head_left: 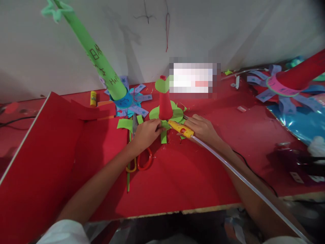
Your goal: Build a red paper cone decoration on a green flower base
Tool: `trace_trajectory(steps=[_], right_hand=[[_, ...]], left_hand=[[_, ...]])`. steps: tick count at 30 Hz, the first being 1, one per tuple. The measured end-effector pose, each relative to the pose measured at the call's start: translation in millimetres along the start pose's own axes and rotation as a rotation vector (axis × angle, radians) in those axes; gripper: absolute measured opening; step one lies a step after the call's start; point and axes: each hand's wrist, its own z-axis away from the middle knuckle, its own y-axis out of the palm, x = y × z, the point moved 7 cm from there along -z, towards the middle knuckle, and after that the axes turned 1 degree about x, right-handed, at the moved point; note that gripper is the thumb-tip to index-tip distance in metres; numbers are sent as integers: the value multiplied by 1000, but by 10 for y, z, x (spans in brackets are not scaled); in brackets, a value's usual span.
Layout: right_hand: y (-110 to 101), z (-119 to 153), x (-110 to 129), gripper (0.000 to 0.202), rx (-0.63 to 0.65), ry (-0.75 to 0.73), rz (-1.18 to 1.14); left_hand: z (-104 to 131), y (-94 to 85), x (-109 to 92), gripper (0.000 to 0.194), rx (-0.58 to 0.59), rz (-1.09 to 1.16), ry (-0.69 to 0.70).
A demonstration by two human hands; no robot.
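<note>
A yellow hot glue gun [186, 130] is held in my right hand [200, 127], and a long clear glue stick [228, 163] runs out of its back towards me. Its nozzle points left, at the light-green paper [165, 125] in front of a small red paper cone [165, 105]. My left hand [148, 133] pinches the edge of that green paper, its fingertips partly hidden. The cone stands upright on rounded green paper pieces [153, 114], with green leaf shapes [161, 86] near its top. Scissors [145, 163] lie beneath my left wrist, handles towards me.
A tall green paper tube [101, 64] on a strip-petalled base stands behind left. A glue bottle [93, 99] is beside it. On the left rises a red board [38, 145]; at right are a red tube [304, 76] and shiny blue wrapping [294, 123]. A black cord [250, 167] crosses the table.
</note>
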Motion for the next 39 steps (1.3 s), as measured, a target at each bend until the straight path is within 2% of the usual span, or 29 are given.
trace_trajectory(steps=[4,12,22,31,39], right_hand=[[24,-6,31,39,14,1,1],[39,6,7,42,30,-23,53],[31,30,-58,49,26,12,-25],[53,20,-32,52,29,2,9],[43,17,-27,46,20,8,-15]], left_hand=[[15,4,-20,13,30,-30,-15],[71,36,79,17,-57,-33,-32],[66,55,82,25,-39,-42,-31],[53,78,98,32,-11,-68,-18],[119,30,16,28,-85,-87,39]])
